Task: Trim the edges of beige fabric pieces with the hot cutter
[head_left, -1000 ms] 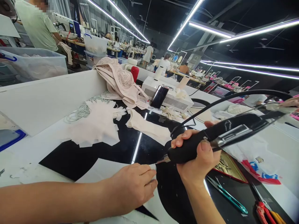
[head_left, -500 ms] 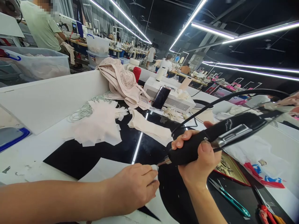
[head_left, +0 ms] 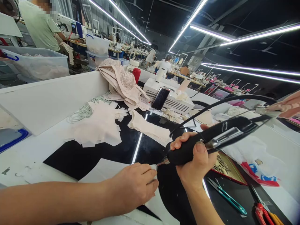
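My right hand point(head_left: 197, 159) is wrapped round a black corded handheld tool point(head_left: 225, 128) with a metal lever along its side. The tool's narrow metal tip point(head_left: 163, 162) points left, close to the fingers of my left hand point(head_left: 138, 184). Those fingers are pinched on a small white piece point(head_left: 154, 167), mostly hidden; whether the tip touches it I cannot tell. Beneath my left hand lies a white sheet point(head_left: 105, 170) on the black glossy board point(head_left: 75, 157).
Pale fabric pieces point(head_left: 96, 125) and a folded strip point(head_left: 150, 126) lie beyond my hands. A phone point(head_left: 160, 98) leans on a white box point(head_left: 178, 104). To the right are a tray point(head_left: 232, 168), teal snips point(head_left: 229, 198), red-handled scissors point(head_left: 263, 212) and a plastic bag point(head_left: 253, 159).
My right hand and the tool have shifted slightly left, and the cord arc sits a little lower. My left hand keeps its pinch almost in place. The view has shifted slightly.
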A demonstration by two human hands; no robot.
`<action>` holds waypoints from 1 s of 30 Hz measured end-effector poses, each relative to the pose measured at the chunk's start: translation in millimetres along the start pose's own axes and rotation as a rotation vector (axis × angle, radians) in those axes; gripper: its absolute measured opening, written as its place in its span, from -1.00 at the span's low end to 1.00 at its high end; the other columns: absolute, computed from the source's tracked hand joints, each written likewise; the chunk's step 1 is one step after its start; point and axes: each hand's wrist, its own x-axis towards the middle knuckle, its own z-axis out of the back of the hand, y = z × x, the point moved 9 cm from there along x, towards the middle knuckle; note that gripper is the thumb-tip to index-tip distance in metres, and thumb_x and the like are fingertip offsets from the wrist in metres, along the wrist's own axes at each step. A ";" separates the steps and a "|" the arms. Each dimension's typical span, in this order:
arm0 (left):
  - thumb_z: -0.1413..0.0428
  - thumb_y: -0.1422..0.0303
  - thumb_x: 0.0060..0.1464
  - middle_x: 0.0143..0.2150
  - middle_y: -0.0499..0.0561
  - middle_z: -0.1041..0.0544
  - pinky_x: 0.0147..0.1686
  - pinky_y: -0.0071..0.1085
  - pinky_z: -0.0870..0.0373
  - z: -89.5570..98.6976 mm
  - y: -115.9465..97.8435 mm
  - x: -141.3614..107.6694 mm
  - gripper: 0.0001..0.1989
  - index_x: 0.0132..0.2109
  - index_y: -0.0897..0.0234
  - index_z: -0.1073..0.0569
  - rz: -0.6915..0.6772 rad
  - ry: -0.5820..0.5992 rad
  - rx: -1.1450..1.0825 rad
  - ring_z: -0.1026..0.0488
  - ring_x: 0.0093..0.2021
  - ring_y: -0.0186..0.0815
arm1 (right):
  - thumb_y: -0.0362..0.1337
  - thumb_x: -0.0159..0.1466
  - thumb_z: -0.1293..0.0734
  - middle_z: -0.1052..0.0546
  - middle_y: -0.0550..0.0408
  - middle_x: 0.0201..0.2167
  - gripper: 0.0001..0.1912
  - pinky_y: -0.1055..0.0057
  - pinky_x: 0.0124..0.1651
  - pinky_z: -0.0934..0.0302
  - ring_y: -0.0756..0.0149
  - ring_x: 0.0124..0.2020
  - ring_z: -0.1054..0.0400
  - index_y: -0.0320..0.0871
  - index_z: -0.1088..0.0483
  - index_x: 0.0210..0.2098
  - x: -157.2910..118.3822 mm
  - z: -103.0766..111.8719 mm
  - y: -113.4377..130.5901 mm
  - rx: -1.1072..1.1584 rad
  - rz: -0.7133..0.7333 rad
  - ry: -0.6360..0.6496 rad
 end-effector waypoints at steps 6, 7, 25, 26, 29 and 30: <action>-0.16 0.35 0.38 -0.01 0.18 -0.62 -0.14 -0.33 -0.51 2.4 1.7 -1.2 -0.88 -0.03 0.31 -0.52 0.039 0.026 0.007 -0.56 -0.02 -0.16 | -0.06 0.22 -0.51 -0.46 0.28 -0.43 -0.55 0.40 -0.52 -0.35 0.40 -0.58 -0.37 -0.01 -0.34 0.01 -1.2 0.0 1.4 -0.004 0.017 0.001; -0.17 0.35 0.37 0.00 0.17 -0.62 -0.15 -0.33 -0.51 4.3 1.8 -1.2 -0.88 -0.03 0.30 -0.52 0.045 0.015 0.010 -0.56 -0.02 -0.16 | -0.06 0.22 -0.51 -0.47 0.28 -0.43 -0.55 0.40 -0.52 -0.35 0.39 -0.57 -0.37 -0.02 -0.34 0.01 -1.4 0.3 1.0 -0.002 0.015 0.001; -0.26 0.28 0.30 0.09 0.08 -0.63 -0.14 -0.33 -0.47 16.6 1.9 -0.6 -0.80 -0.03 0.31 -0.56 0.065 -0.040 0.110 -0.53 -0.04 -0.19 | -0.06 0.23 -0.53 -0.50 0.26 -0.42 -0.52 0.37 -0.50 -0.38 0.38 -0.57 -0.38 -0.02 -0.34 0.04 -1.0 2.0 -1.0 0.015 0.032 0.012; -0.26 0.26 0.31 0.10 0.08 -0.63 -0.13 -0.32 -0.46 16.0 1.6 -0.6 -0.78 -0.02 0.32 -0.56 0.063 -0.035 0.116 -0.52 -0.04 -0.19 | -0.06 0.23 -0.53 -0.50 0.26 -0.42 -0.52 0.37 -0.50 -0.38 0.38 -0.57 -0.38 -0.02 -0.35 0.05 -0.9 2.0 -1.1 0.019 0.032 0.013; -0.23 0.22 0.35 0.11 0.09 -0.62 -0.12 -0.32 -0.45 13.7 1.6 -1.9 -0.74 -0.01 0.35 -0.56 0.066 -0.025 0.125 -0.51 -0.03 -0.20 | -0.08 0.24 -0.53 -0.51 0.26 -0.41 -0.52 0.37 -0.49 -0.38 0.38 -0.57 -0.39 -0.02 -0.35 0.05 -1.1 1.6 -1.0 0.026 0.038 0.016; -0.22 0.21 0.36 0.11 0.09 -0.62 -0.13 -0.32 -0.44 12.5 1.9 -2.7 -0.73 0.00 0.35 -0.57 0.070 -0.020 0.128 -0.51 -0.03 -0.20 | -0.08 0.24 -0.53 -0.51 0.26 -0.41 -0.52 0.37 -0.49 -0.38 0.38 -0.57 -0.39 -0.02 -0.35 0.06 -1.2 1.4 -1.0 0.026 0.041 0.018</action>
